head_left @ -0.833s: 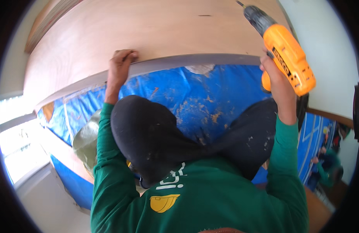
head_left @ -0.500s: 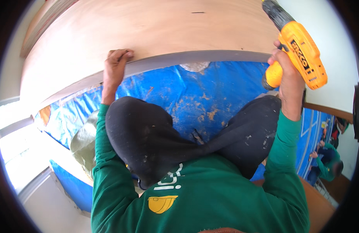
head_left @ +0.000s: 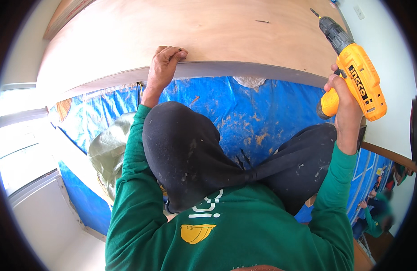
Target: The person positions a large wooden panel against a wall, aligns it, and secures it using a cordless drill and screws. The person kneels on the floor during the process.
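Note:
In my right hand (head_left: pixel 346 97) I grip a yellow and black cordless drill (head_left: pixel 359 74) by its handle. Its chuck and thin bit point up and away to the left, clear of the wood. My left hand (head_left: pixel 163 65) rests closed at the near edge of a large pale plywood panel (head_left: pixel 127 45). Thumb and finger pinch together there, with a small dark piece at the tips, too small to name surely. Farther off on the panel lies a loose dark screw (head_left: pixel 262 21).
My bent legs (head_left: pixel 186 153) lie over a dusty blue tarp (head_left: pixel 217 99). A greenish sack (head_left: pixel 109 149) sits at left, by a bright window (head_left: pixel 19 135). A white wall (head_left: pixel 389 54) stands at right. Another person in a green sleeve (head_left: pixel 375 228) works at lower right.
The view has shifted, so panel, legs and tarp sit farther right. My left hand remains pinched at the panel edge. The drill stays in my right hand, its bit now fully in view.

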A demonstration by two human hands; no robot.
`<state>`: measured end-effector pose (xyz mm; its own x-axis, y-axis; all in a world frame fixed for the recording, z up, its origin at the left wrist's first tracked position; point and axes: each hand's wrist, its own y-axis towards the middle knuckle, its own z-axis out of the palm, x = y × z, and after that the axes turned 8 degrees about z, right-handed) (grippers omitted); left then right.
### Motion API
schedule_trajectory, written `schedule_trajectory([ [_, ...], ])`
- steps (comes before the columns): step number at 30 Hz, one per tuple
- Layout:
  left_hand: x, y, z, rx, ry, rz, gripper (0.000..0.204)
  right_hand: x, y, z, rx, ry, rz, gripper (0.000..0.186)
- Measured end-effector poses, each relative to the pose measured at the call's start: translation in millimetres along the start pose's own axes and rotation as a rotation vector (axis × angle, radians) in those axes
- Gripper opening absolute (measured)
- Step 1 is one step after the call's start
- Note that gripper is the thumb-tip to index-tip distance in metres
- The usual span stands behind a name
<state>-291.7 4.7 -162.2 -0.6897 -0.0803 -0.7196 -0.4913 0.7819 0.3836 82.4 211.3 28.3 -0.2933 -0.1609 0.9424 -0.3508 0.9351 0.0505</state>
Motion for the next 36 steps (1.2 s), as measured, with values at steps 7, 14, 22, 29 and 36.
schedule_trajectory([
  [7, 1.6, -2.5, 2.3, -0.053, 0.077, 0.129, 0.016, 9.4, -7.6, 18.4, 0.235, -0.089, 0.116, 0.031],
  [14, 7.2, -1.6, 4.4, -0.100, 0.084, 0.162, 0.015, 50.1, 16.4, 68.7, 0.674, -0.197, 0.154, 0.039],
  [22, 10.6, -1.7, 1.7, -0.134, 0.079, 0.180, 0.016, 71.0, 26.8, 111.7, 0.791, -0.245, 0.170, 0.039],
  [29, 11.7, -4.7, 1.1, -0.146, 0.071, 0.189, 0.017, 63.4, 26.7, 128.2, 0.800, -0.242, 0.213, 0.040],
  [36, 17.9, -3.2, 0.0, -0.141, 0.099, 0.281, 0.017, 69.8, 32.3, 138.3, 0.866, -0.388, 0.121, 0.031],
])
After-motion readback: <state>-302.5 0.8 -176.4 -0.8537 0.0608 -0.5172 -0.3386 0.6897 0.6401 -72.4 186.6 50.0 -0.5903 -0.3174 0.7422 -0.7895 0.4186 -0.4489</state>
